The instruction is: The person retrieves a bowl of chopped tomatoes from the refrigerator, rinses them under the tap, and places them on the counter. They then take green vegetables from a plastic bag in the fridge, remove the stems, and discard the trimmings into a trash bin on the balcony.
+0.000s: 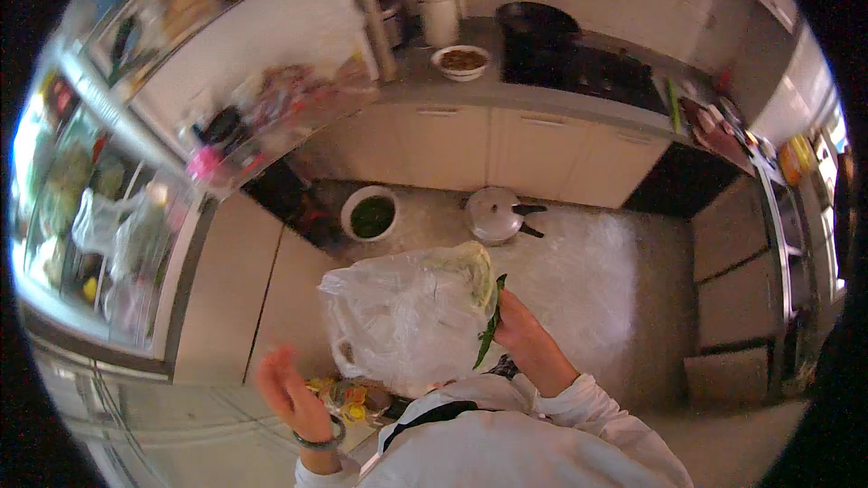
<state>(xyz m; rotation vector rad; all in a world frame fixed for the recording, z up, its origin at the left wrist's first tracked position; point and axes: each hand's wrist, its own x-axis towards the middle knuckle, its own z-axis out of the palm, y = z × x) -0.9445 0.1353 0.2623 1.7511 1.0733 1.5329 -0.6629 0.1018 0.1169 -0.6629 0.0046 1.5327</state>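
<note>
My right hand grips a long, dark green vegetable piece, leaf or pod, at the right edge of a translucent plastic bag. The bag spreads out in front of my body. A pale green leafy vegetable shows at its upper right corner; whether it lies fully inside cannot be made out. Off to the left of the bag, my left hand is raised, blurred, with a dark bangle at the wrist. Its fingers are apart and nothing is seen in them.
On the floor ahead stand a white bowl of greens and a pressure cooker. Beyond is a counter with a bowl of brown food, a jug and a black wok. A lit, stocked refrigerator borders the left.
</note>
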